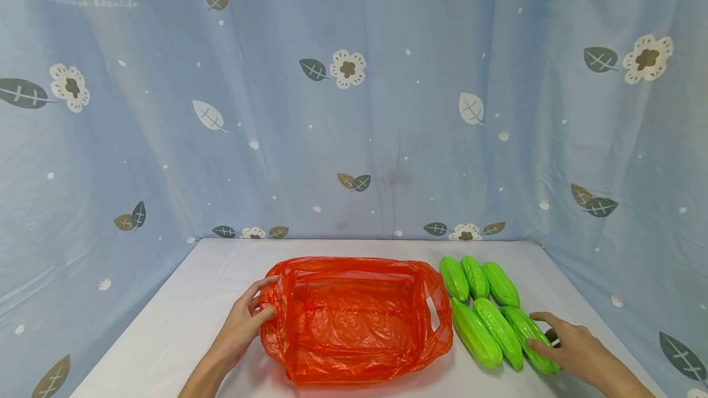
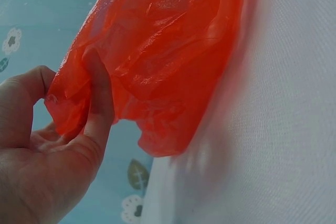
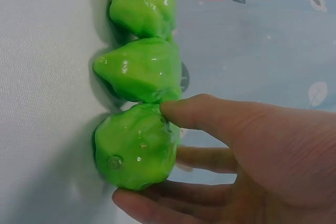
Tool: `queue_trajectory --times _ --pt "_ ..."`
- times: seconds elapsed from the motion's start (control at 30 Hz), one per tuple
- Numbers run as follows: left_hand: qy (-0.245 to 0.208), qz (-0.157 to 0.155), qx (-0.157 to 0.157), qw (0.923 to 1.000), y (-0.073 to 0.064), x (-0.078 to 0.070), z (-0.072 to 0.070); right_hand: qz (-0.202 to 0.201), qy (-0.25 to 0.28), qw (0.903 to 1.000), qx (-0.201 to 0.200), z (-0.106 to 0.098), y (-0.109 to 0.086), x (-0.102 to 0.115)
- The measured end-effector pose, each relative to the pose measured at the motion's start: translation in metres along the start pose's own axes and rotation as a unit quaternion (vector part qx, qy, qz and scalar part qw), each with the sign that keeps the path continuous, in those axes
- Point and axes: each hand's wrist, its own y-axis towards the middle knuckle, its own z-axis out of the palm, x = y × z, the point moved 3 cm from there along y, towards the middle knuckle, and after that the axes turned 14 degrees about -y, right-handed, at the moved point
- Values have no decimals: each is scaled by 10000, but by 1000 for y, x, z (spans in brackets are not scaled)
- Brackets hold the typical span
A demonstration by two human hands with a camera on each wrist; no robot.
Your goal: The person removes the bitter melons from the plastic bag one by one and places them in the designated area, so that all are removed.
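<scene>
A red plastic bag (image 1: 354,324) lies with its mouth spread wide on the white table. My left hand (image 1: 241,323) grips its left handle side; in the left wrist view, thumb and fingers pinch the thin red film (image 2: 157,51). To the right of the bag, several glossy green toy cucumbers (image 1: 477,331) lie in two rows. My right hand (image 1: 572,346) is at the front right cucumber (image 1: 525,333). Up close in the right wrist view, the thumb rests on top of that cucumber (image 3: 136,145) and the fingers curl round its outer side.
The white tabletop (image 1: 221,269) meets blue printed curtains (image 1: 387,140) at the back and on both sides. An oval handle hole shows on the bag's right side, close to the cucumbers.
</scene>
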Motion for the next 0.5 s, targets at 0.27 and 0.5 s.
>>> queue_trajectory --times 0.27,0.5 --pt "31 27 36 10000 -1 -2 0 72 -138 9999 20 1 1 -1" --pt "36 -16 42 10000 0 -1 1 86 -215 9997 -44 -1 1 0"
